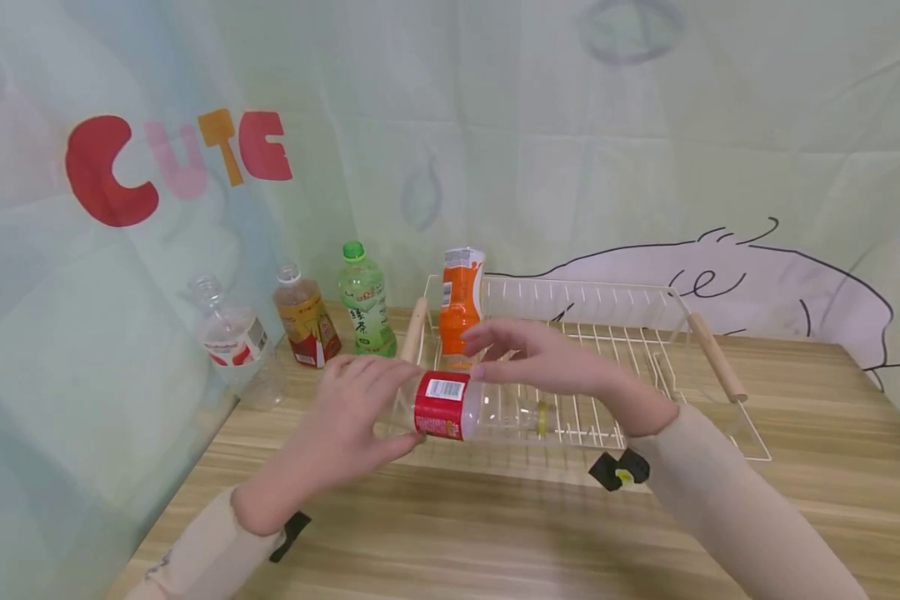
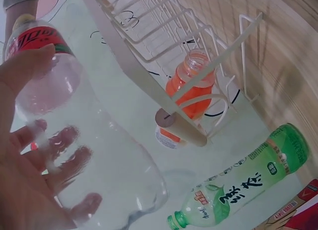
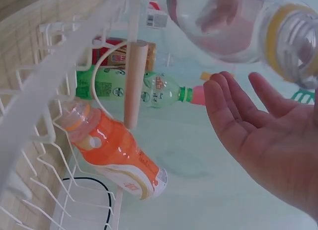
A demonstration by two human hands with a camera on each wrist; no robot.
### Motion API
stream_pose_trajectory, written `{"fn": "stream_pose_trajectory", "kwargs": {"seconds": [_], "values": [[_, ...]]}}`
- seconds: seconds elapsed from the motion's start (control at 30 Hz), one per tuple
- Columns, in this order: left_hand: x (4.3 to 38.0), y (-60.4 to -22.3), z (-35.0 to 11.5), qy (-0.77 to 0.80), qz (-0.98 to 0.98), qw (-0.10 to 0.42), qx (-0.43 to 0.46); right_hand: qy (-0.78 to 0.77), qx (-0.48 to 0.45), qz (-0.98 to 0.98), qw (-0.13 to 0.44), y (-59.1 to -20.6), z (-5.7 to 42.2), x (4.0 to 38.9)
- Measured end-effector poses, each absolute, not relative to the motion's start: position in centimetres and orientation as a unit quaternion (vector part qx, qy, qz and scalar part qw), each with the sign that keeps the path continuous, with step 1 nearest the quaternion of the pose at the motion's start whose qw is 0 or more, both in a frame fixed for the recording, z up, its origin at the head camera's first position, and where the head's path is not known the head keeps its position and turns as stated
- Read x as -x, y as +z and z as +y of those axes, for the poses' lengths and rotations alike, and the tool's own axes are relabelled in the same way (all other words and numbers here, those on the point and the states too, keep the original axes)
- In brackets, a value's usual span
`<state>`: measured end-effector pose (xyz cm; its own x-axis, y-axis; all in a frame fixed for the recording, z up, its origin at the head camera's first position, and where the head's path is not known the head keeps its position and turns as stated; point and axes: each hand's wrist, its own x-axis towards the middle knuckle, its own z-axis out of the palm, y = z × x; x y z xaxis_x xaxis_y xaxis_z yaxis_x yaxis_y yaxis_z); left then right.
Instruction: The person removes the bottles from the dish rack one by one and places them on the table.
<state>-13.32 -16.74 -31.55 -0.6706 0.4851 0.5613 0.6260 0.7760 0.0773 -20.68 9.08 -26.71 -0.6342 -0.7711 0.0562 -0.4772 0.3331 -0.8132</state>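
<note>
My left hand point(image 1: 352, 408) grips a clear plastic bottle point(image 1: 440, 406) with a red label, thumb on one side and fingers on the other. The bottle lies sideways over the front left of a white wire rack point(image 3: 25, 135), its capless yellow-ringed neck pointing right. Seen from the left wrist, the fingers show through the clear plastic. Just above the bottle's middle in the head view is my right hand point(image 1: 532, 358), fingers loosely bent and holding nothing. An orange-labelled bottle point(image 1: 461, 304) stands upside down in the rack's back left corner, mouth down.
Left of the rack stand a green tea bottle point(image 1: 367, 308), a bottle with a yellow and red label point(image 1: 307, 321) and a clear bottle point(image 1: 234, 346). The rack has a wooden handle point(image 1: 716, 357) at each end. A printed curtain point(image 1: 390, 108) hangs behind the wooden table point(image 1: 390, 533).
</note>
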Motion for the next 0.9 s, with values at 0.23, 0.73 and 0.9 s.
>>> {"fn": "stream_pose_trajectory", "kwargs": {"seconds": [0.23, 0.73, 0.9], "values": [[13.7, -31.5, -17.8, -0.199, -0.897, 0.295, 0.261, -0.478, 0.322, 0.806, 0.136, -26.1, 9.6, 22.2], [14.3, -31.1, -19.4, -0.406, -0.867, 0.268, 0.108, -0.545, 0.240, 0.796, 0.106, -26.4, 10.1, 25.0], [14.9, -31.2, -19.8, -0.467, -0.835, 0.273, 0.094, -0.541, 0.217, 0.806, 0.098, -26.7, 9.8, 26.5]]}}
